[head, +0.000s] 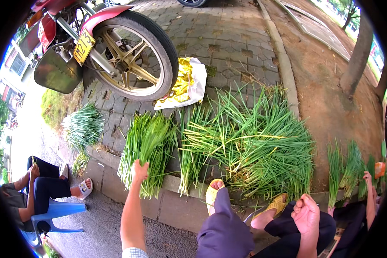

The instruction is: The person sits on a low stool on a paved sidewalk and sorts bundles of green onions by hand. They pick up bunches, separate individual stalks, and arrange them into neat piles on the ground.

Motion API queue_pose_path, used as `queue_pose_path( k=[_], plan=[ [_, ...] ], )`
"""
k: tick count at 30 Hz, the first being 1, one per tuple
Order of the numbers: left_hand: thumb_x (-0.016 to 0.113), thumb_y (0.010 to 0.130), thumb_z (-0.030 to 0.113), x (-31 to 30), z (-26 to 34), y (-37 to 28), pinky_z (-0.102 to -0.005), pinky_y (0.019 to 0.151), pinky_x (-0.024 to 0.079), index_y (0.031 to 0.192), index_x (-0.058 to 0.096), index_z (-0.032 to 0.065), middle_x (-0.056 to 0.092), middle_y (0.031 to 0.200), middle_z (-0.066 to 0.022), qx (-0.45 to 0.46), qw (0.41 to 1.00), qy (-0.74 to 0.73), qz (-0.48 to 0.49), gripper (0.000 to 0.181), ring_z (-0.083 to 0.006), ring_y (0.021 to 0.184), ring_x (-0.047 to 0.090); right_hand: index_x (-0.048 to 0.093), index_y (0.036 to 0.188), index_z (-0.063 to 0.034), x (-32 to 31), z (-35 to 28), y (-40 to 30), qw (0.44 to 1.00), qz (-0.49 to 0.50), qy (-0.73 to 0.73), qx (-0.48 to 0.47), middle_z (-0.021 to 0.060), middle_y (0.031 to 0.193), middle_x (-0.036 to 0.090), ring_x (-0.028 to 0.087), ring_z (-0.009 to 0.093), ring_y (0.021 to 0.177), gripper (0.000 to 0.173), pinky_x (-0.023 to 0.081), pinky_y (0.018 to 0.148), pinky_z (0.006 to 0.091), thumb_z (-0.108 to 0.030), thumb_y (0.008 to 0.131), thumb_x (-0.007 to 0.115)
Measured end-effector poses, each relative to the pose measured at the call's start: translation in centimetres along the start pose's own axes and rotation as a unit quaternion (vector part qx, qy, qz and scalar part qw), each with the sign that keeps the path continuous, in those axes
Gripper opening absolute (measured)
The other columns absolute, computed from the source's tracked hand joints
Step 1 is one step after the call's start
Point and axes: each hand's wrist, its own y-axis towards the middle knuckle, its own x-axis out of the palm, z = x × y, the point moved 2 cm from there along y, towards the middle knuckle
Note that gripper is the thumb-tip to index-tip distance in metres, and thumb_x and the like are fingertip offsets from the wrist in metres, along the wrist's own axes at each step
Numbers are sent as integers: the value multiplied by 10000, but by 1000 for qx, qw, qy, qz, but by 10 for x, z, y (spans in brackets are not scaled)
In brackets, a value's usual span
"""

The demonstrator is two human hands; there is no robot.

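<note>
My left hand (139, 170) grips a bunch of long green leaves, likely garlic chives (151, 138), by its lower end. Part of this bunch is blurred. It is over a neat pile of chives (129, 151) lying with stalk ends towards me. At the right, my right hand (306, 214) is raised above my right leg, palm showing and fingers loosely curled, with nothing visible in it. A large tangled heap of chives (261, 145) lies in front of my feet. Between heap and pile is a narrower row of chives (190, 161).
A motorcycle's front wheel (135, 58) stands just beyond the piles, beside a white and gold plastic bag (193, 84). At left, a person sits on a blue plastic stool (56, 209) near another chive pile (84, 125). Another person's hand (368, 178) and bundles (350, 164) are at right.
</note>
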Motion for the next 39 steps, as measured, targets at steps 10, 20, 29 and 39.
queue_pose_path(
  k=[10, 20, 29, 39],
  plan=[
    [624, 798, 296, -5, -75, 1, -476, 940, 379, 1288, 390, 12, 493, 1232, -249, -23, 951, 300, 64, 612, -382, 1157, 465, 576, 922, -119, 3, 5, 4, 999, 22, -25, 12, 20, 709, 570, 538, 151, 582, 77, 472, 519, 318, -171, 869, 555],
    [635, 736, 243, 5, -49, -34, -477, 905, 357, 1325, 323, 30, 469, 1138, -185, 35, 912, 343, 220, 700, -344, 1062, 453, 581, 923, -115, 3, 5, 4, 999, 22, -26, 11, 21, 707, 574, 539, 153, 582, 83, 461, 523, 317, -167, 862, 560],
    [712, 689, 299, 134, -8, -94, -450, 896, 424, 1250, 414, 43, 508, 1120, -214, 173, 971, 162, 31, 685, -376, 1055, 491, 563, 915, -78, -2, 4, 2, 999, 17, 15, 27, 61, 711, 586, 570, 197, 591, 88, 508, 541, 372, -150, 865, 567],
    [703, 676, 212, 175, 0, -106, -451, 904, 426, 1271, 353, 29, 467, 1166, -201, 79, 967, 237, -48, 714, -366, 1102, 481, 561, 913, -67, -4, -5, -5, 999, -9, 38, 12, 69, 708, 584, 573, 205, 597, 85, 508, 553, 375, -131, 856, 558]
  ],
)
